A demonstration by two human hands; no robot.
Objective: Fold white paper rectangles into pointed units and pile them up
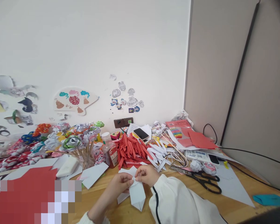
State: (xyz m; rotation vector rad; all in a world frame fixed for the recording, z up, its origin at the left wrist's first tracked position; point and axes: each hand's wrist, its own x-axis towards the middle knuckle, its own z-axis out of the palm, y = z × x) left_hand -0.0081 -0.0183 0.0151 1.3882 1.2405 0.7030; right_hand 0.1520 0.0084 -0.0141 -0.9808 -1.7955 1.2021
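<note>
A folded piece of white paper (137, 193) lies on the wooden table (231, 207) near the front edge, its point toward me. My left hand (119, 183) pinches its top left corner. My right hand (147, 175), in a white sleeve, pinches the top right corner just beside it. Both hands have their fingers closed on the paper. Behind them lies a heap of folded red paper pieces (130, 149) and some white folded pieces (157, 152).
Black scissors (205, 179) lie to the right of my hands. A glue bottle (109, 152), paper flowers on sticks (80, 141), a phone (141, 133), red sheets (198, 139) and cables (252, 152) crowd the back. A large red sheet (25, 193) covers the left.
</note>
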